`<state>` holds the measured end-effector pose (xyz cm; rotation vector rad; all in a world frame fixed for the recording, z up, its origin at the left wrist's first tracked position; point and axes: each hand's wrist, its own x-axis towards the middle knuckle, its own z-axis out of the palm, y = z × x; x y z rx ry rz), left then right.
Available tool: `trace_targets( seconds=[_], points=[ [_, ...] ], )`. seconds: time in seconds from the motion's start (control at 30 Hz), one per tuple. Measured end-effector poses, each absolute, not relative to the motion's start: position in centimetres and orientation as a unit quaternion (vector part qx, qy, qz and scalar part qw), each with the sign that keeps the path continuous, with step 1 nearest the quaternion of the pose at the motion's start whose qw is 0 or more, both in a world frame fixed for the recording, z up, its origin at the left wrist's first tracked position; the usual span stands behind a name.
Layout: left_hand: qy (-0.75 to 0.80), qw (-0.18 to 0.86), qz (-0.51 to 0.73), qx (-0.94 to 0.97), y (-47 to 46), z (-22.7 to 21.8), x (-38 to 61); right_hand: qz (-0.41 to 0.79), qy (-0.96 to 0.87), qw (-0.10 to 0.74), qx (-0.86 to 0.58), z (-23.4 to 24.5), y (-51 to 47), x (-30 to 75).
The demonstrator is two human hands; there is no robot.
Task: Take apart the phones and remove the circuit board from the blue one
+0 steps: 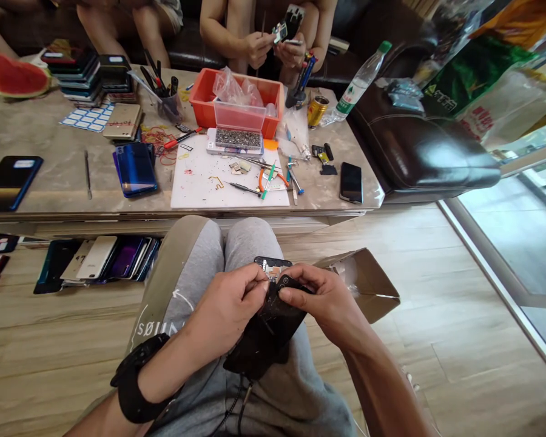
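Above my lap is an opened black smartphone (272, 263), its circuit board bare at the top end. My right hand (327, 297) is closed, with thumb and fingers gripping a black phone back cover (284, 315) with camera holes, tilted over the phone. My left hand (227, 306) is pinched shut at the board's edge, beside the cover; whatever its fingertips hold is hidden. More dark glossy panel (248, 355) hangs below both hands, and I cannot tell which part it belongs to.
Ahead, a table bears a white work mat (200, 188) with screwdrivers and pliers, a screw box (239, 141), an orange bin (202, 97) and stacked phones (136, 170). An open cardboard box (373, 291) stands right on the floor. Another person's hands (259, 48) hold phone parts opposite.
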<state>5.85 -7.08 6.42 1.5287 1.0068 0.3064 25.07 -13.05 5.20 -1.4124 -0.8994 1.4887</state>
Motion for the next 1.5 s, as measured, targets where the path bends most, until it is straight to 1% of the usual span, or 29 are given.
trace_targets(
  seconds=[0.07,0.23,0.33,0.43,0.53,0.6,0.7,0.77,0.83,0.9,0.93,1.1,1.23,1.5],
  points=[
    [0.454,0.57,0.122,0.674,-7.2,6.3,6.0,0.599,-0.359,0.435,-0.568,4.9,-13.1,25.0],
    [0.487,0.441,0.092,0.748,-7.3,5.6,5.5,0.606,-0.347,0.454,-0.554,4.8,-13.4,25.5],
    [0.498,0.413,0.098,0.757,-7.3,5.1,4.2,0.587,-0.335,0.48,-0.56,4.8,-13.5,26.3],
    [0.515,0.346,0.119,0.775,-7.2,4.8,2.5,0.582,-0.328,0.487,-0.563,4.6,-13.6,26.8],
    [0.538,0.272,0.114,0.79,-7.0,4.9,0.9,0.578,-0.323,0.49,-0.567,4.3,-13.7,26.9],
    [0.558,0.227,0.135,0.787,-6.9,5.1,0.2,0.576,-0.32,0.489,-0.571,4.2,-13.6,26.8],
    [0.562,0.189,0.221,0.775,-7.1,5.4,-0.1,0.58,-0.321,0.482,-0.573,4.1,-13.5,26.5],
    [0.537,0.231,0.27,0.765,-7.7,5.7,0.3,0.58,-0.326,0.476,-0.575,4.1,-13.3,26.3],
    [0.503,0.35,0.274,0.742,-8.4,6.0,1.1,0.576,-0.334,0.47,-0.58,4.2,-13.2,26.1],
    [0.478,0.479,0.24,0.696,-9.0,6.2,1.9,0.569,-0.343,0.465,-0.585,4.3,-13.0,26.0],
    [0.475,0.524,0.224,0.671,-9.3,6.3,2.3,0.565,-0.347,0.462,-0.589,4.4,-12.9,25.9],
    [0.461,0.656,0.174,0.571,-9.5,6.2,3.2,0.544,-0.371,0.446,-0.606,4.6,-12.8,25.6],
    [0.448,0.709,0.137,0.527,-9.3,5.7,3.2,0.537,-0.386,0.439,-0.608,4.6,-12.7,25.5],
    [0.434,0.691,0.118,0.566,-9.6,5.2,3.4,0.542,-0.391,0.446,-0.595,4.3,-12.8,25.7]
  ],
)
